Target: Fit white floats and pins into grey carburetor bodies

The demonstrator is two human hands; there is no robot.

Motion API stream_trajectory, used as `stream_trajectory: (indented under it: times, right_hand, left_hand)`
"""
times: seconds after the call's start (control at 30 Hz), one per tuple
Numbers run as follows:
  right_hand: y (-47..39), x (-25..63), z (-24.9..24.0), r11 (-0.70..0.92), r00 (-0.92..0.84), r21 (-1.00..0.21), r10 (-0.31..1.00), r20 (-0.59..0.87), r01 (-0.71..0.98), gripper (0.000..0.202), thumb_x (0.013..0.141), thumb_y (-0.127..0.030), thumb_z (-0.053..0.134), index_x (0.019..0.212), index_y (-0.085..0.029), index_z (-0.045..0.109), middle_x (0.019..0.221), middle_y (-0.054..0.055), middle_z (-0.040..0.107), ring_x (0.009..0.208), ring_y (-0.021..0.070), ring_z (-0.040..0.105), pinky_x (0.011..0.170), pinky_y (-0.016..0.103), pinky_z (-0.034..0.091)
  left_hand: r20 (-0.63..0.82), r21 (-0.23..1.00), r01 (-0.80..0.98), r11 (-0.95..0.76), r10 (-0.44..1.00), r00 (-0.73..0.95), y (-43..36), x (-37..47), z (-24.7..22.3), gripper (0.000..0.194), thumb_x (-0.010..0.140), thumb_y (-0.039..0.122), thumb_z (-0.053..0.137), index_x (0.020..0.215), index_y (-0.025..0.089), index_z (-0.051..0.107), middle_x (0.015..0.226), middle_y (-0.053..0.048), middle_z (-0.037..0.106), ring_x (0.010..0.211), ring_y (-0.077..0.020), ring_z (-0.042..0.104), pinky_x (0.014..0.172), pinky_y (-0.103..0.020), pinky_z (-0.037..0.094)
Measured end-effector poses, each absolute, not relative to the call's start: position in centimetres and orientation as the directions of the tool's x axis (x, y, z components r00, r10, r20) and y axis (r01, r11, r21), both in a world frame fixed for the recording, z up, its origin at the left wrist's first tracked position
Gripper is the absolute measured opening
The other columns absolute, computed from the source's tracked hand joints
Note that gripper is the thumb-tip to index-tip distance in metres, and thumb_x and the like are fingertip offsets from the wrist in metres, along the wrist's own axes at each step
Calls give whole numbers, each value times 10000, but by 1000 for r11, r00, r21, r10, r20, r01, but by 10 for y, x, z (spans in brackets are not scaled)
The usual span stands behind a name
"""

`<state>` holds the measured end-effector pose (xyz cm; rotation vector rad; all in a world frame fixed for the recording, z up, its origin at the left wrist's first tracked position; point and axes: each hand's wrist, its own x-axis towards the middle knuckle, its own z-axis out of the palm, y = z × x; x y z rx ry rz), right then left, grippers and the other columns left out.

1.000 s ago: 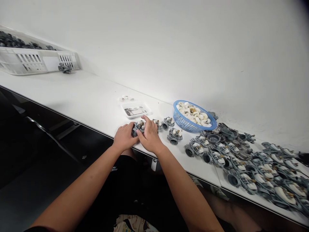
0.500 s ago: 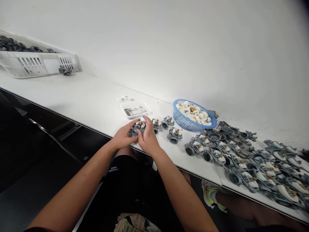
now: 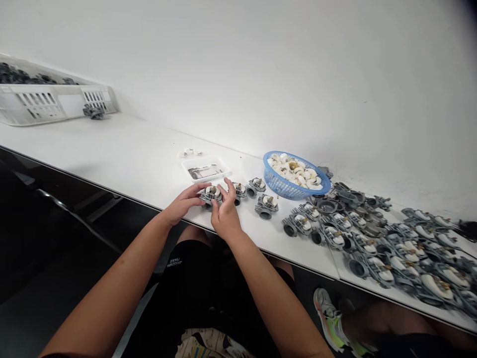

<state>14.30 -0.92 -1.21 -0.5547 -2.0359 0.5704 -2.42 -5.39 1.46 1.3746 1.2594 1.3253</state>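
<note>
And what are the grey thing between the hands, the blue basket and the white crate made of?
The grey thing looks like cast metal, dull and hard-edged, with a white piece on top that could be plastic. The blue basket seems to be smooth plastic: one even colour, full of little holes. The white crate is probably plastic too, slightly see-through, with slots in its side.

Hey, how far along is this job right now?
Partway, as a guess: many metal bodies on the right already carry white pieces. One gray body, with a white piece on it, is between the left hand and right hand. Probably left: the dark parts in the white crate and loose white floats in the blue basket.
</note>
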Motion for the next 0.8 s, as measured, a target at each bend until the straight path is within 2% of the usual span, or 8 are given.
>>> stream_trajectory:
  times: [0.17,0.37,0.47,0.6,0.8]
  right_hand:
    - [-9,142,-16,821,-447,-561,543,711,105,683,1046,-156,362,1591,-283,-29,1664,213,110,1484,276,412,1160,488,468]
    - [-9,142,-18,841,-426,-524,527,735,136,697,1032,-126,373,1587,-280,-21,1659,210,99,1496,266,389,1176,472,462]
    - [-10,143,-15,856,-426,-486,512,746,177,669,1023,-124,388,1582,-251,44,1626,210,187,1523,264,329,1169,462,476]
    - [-10,144,-12,891,-425,-393,454,783,228,598,1017,-121,384,1559,-208,149,1512,203,363,1525,249,295,1223,483,409]
    - [-9,143,-14,867,-416,-442,498,761,229,549,1022,-140,362,1542,-152,187,1521,217,363,1508,233,330,1195,438,453]
  left_hand:
    - [159,987,40,-156,983,-87,-46,-20,9,468,804,422,715,1214,219,615,1341,-83,625,1286,-308,548,1079,-455,460]
    - [171,980,113,-163,983,-72,-45,-19,3,515,843,445,713,1305,252,592,1367,-58,602,1247,-285,556,1074,-430,445]
    - [170,982,94,-163,983,-73,-46,-20,4,546,825,455,742,1303,238,591,1333,-64,614,1219,-283,569,1075,-433,442]
    - [168,985,51,-164,981,-96,-45,-22,4,585,774,448,805,1267,210,599,1321,-76,617,1199,-282,581,1074,-438,450]
    - [210,978,29,-208,975,-67,-43,-21,2,542,806,459,795,1256,214,619,1341,-83,621,1280,-293,546,1082,-435,450]
